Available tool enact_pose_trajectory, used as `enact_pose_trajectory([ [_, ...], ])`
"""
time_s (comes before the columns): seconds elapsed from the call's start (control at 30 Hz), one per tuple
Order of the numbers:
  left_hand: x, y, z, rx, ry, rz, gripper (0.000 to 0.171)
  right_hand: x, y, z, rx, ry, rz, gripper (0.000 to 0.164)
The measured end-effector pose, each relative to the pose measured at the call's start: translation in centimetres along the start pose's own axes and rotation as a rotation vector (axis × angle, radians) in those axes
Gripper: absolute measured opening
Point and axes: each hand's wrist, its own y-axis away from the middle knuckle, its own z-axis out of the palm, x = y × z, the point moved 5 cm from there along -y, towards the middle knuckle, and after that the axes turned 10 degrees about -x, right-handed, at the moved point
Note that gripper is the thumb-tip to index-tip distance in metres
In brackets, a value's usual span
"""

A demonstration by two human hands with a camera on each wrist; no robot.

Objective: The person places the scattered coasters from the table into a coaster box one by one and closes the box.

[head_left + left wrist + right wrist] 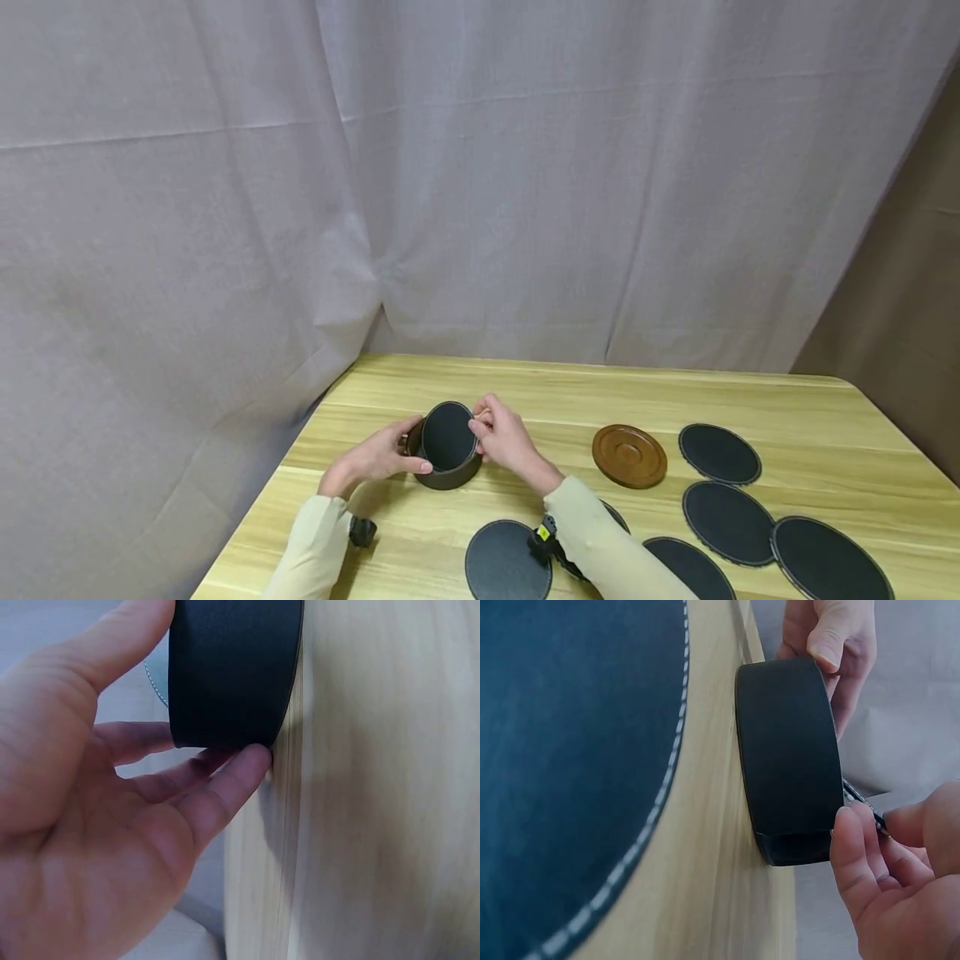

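Observation:
A low, round black coaster holder (448, 480) stands on the table, its dark outer wall (236, 675) filling the top of the left wrist view. My left hand (384, 452) grips the holder from its left side, thumb over the near rim and fingers around the wall. A round black coaster (447, 437) with a stitched edge is tilted up inside the holder. Its right edge is pinched between the thumb and fingers of my right hand (504, 435). In the right wrist view, the coaster's thin edge (864, 798) sticks out above the holder's rim beside the right fingertips.
Right of the hands lies a brown wooden disc (630, 457) with a ringed centre. Several more round black coasters, such as one near the front (507, 560) and one farther back (720, 454), lie flat on the wooden table (420, 542). A grey curtain (495, 208) hangs behind.

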Motion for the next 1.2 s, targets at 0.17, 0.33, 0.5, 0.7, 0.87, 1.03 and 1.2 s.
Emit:
enact_pose_trajectory([
  [0.17,0.1,0.1,-0.1,0.017,-0.020,-0.029,0.089,0.0,0.0,0.2,-0.021,0.049,0.019,0.010],
  [0.33,0.2,0.1,-0.2,0.027,-0.040,-0.032,0.089,0.0,0.0,0.2,-0.041,0.072,0.023,0.007],
  [0.5,0.3,0.1,-0.2,0.028,-0.018,-0.025,0.088,0.1,0.1,-0.3,-0.024,0.129,0.047,0.006],
  [0.7,0.5,0.1,-0.1,0.003,0.003,0.007,0.086,-0.4,0.3,-1.7,0.033,0.235,0.043,0.009],
  [0.87,0.6,0.2,-0.2,0.011,-0.008,-0.006,0.089,-1.0,0.6,-3.0,0.027,0.255,0.044,0.007],
  [1.03,0.6,0.1,-0.2,0.020,-0.038,-0.014,0.090,-1.4,1.2,-4.6,-0.005,0.267,0.023,0.002],
  [1.2,0.6,0.1,-0.1,0.018,-0.057,-0.016,0.085,-1.4,2.2,-6.1,-0.023,0.281,0.002,0.005],
])
